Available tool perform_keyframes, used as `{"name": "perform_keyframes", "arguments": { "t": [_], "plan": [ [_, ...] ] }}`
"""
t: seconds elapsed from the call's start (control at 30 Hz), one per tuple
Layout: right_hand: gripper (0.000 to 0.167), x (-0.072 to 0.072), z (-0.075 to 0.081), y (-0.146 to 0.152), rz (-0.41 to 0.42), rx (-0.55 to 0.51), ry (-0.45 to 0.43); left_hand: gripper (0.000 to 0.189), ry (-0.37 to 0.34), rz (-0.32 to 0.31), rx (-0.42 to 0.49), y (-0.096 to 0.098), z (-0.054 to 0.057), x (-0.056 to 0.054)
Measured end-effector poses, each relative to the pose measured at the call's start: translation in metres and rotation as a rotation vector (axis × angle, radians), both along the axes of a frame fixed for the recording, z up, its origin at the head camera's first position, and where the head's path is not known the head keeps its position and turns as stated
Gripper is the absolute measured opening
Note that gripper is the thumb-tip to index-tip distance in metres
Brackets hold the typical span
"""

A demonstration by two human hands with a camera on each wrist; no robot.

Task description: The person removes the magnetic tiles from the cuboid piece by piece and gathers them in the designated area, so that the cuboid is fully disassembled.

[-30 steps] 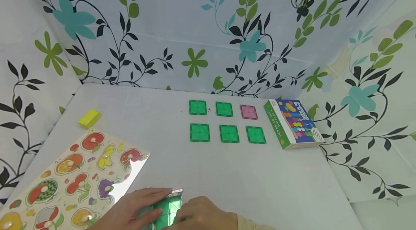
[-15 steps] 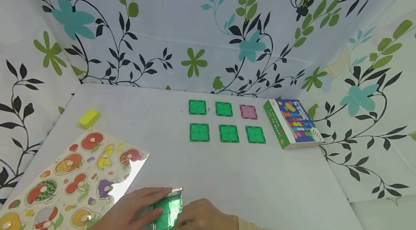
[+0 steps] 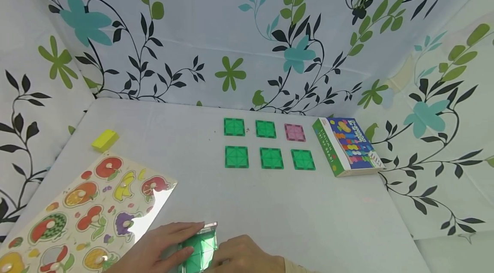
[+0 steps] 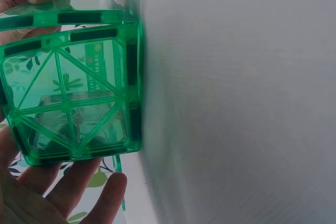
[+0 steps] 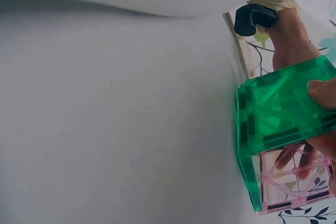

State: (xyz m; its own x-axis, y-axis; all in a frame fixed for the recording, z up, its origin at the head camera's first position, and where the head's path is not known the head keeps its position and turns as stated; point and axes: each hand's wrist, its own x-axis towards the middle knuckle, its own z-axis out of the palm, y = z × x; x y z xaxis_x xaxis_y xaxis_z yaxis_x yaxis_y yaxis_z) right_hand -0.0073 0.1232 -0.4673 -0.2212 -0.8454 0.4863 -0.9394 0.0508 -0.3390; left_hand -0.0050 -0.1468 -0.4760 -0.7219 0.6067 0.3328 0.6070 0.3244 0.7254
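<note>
Low in the head view, both hands are at a small box of clear green magnetic tiles [image 3: 202, 247] standing on the table. My left hand [image 3: 154, 247] holds its left side, thumb near the top edge and fingers reaching round the far side. My right hand [image 3: 245, 251] grips a green tile [image 4: 79, 17] on the box's right side; in the left wrist view this tile leans, with a narrow gap along the near green face [image 4: 65, 103]. The right thumb [image 5: 323, 93] presses on green plastic. A pink tile [image 5: 294, 177] forms another side, and fingers show through it.
Several green tiles [image 3: 237, 157] and a pink tile [image 3: 295, 132] lie in two rows. A blue and green box [image 3: 349, 146] stands right of them. Left lie a fruit puzzle board [image 3: 135, 166] and a yellow block [image 3: 105, 140]. Floral cloth [image 3: 258, 50] hangs behind the table.
My right hand has shifted slightly at the right side of the tile box. My left hand and the box stay where they were.
</note>
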Motion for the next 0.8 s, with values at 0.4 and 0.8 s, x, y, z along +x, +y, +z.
{"name": "perform_keyframes", "arguments": {
  "t": [0.4, 0.8],
  "plan": [
    [0.020, -0.004, 0.014, 0.008, 0.018, -0.057, -0.006, 0.055, -0.011, 0.009, -0.012, 0.000, 0.001, 0.001],
    [0.043, -0.058, 0.039, 0.061, -0.166, -0.297, -0.329, 0.053, 0.035, 0.032, -0.086, 0.000, 0.002, 0.000]
  ]
}}
